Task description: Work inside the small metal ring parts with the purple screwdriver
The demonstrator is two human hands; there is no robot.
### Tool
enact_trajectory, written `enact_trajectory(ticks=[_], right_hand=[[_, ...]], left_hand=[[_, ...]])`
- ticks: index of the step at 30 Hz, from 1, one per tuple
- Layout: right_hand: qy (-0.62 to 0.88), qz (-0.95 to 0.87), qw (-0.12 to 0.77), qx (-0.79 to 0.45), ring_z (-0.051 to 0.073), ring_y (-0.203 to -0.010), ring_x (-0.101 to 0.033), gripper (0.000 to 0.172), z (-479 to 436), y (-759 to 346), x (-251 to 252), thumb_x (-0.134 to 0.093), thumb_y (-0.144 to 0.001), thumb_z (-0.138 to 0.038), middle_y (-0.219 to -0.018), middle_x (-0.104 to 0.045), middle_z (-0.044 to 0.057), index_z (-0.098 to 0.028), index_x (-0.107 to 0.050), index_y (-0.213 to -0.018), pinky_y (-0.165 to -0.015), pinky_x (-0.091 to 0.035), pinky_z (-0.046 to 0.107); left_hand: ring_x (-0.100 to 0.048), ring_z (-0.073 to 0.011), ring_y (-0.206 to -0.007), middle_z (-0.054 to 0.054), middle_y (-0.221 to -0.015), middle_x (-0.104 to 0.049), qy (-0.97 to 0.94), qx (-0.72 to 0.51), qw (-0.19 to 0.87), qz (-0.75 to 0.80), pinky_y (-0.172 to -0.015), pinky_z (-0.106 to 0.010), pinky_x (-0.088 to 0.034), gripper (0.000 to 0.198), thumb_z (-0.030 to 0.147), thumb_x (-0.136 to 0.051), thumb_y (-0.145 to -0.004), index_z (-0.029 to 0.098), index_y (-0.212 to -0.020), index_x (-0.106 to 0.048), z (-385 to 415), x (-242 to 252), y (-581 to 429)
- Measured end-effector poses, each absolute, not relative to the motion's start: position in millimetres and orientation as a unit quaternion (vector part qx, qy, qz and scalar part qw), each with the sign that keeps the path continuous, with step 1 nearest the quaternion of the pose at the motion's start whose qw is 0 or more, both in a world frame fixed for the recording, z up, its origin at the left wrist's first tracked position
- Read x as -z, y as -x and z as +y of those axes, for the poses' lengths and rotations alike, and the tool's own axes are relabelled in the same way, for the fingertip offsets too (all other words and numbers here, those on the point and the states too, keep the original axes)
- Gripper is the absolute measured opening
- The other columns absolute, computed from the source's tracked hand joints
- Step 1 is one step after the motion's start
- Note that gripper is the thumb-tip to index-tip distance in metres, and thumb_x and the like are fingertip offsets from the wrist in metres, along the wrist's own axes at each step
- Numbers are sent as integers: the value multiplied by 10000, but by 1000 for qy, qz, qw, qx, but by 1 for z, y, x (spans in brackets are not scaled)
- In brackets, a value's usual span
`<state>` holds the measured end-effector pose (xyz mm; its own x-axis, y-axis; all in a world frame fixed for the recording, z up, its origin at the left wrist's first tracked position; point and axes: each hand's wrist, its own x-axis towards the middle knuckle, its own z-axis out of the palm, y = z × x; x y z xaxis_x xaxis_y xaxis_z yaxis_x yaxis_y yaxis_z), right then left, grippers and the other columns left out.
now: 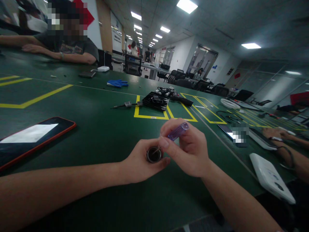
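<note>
My left hand (138,162) is closed round a small dark round part (154,154), its open end facing up toward me. My right hand (187,149) grips a small screwdriver with a clear purple handle (178,131). The thin metal tip points down and left into the round part's opening. Both hands rest low over the green table (101,129), touching each other at the fingers.
A phone in a red case (33,137) lies at the left. A black tray of parts (155,100), a loose tool (126,104) and blue gloves (117,83) lie farther back. A white device (271,177) sits at right, near another person's hand (275,132). A person (65,48) leans on the table at far left.
</note>
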<state>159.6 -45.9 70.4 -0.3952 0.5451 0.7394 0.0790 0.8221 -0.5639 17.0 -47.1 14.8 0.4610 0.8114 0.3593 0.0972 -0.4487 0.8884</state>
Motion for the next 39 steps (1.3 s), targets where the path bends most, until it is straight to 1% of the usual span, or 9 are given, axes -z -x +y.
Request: enact_trajectory(ticks=[4, 8, 13, 16, 22, 26, 34, 39], right_hand=[[200, -798, 518, -232, 117, -660, -513, 54, -46, -159, -69, -575, -777, -177, -712, -522, -6, -195, -526, -787, -606, -428, 279], [197, -803, 510, -237, 117, -663, -514, 60, -47, -159, -70, -592, -768, -186, -703, -527, -6, -190, -532, -771, -611, -429, 279], [216, -746, 573, -261, 120, -613, -520, 57, -45, -167, -71, -587, -783, -234, -655, -516, -19, -209, -540, -762, -590, -439, 295], [208, -736, 587, -266, 128, -618, -524, 59, -43, -170, -70, -590, -777, -241, -635, -507, -23, -215, -543, -754, -598, -447, 306], [200, -770, 547, -261, 129, -628, -531, 52, -46, -169, -71, -597, -763, -176, -634, -513, -14, -187, -555, -735, -577, -421, 296], [186, -788, 527, -258, 128, -645, -533, 66, -46, -169, -69, -596, -749, -142, -664, -520, -10, -186, -548, -738, -601, -434, 300], [168, -812, 496, -257, 141, -684, -542, 80, -45, -168, -66, -590, -746, -130, -697, -529, 4, -187, -537, -762, -622, -449, 310], [174, -808, 498, -264, 145, -695, -550, 95, -44, -168, -65, -576, -750, -100, -708, -530, 8, -179, -534, -781, -623, -448, 314]], left_hand=[[-412, -73, -492, 46, -555, -428, -746, -419, 410, 316, -450, -186, -365, 187, 271, -591, -705, 144, -652, -464, -47, -14, -17], [-432, -76, -501, 40, -578, -457, -757, -423, 392, 307, -463, -190, -371, 159, 251, -584, -707, 147, -674, -468, -46, -14, -17], [-410, -63, -471, 46, -539, -442, -786, -410, 322, 333, -443, -180, -335, 208, 278, -581, -744, 146, -624, -473, -44, -13, -16], [-422, -67, -479, 43, -534, -448, -800, -410, 277, 339, -451, -182, -340, 225, 278, -589, -738, 151, -601, -464, -43, -12, -15], [-485, -88, -516, 15, -587, -525, -828, -424, 202, 306, -487, -202, -388, 149, 261, -558, -761, 145, -681, -510, -42, -8, -14], [-491, -90, -506, 22, -580, -527, -829, -448, 161, 294, -472, -202, -389, 119, 240, -556, -744, 156, -681, -499, -41, -5, -14], [-499, -94, -494, 23, -559, -521, -830, -459, 151, 278, -462, -203, -399, 119, 223, -559, -730, 164, -658, -484, -42, -6, -15], [-516, -100, -512, 10, -591, -550, -821, -444, 185, 307, -478, -208, -418, 117, 257, -554, -734, 153, -692, -518, -41, -5, -15]])
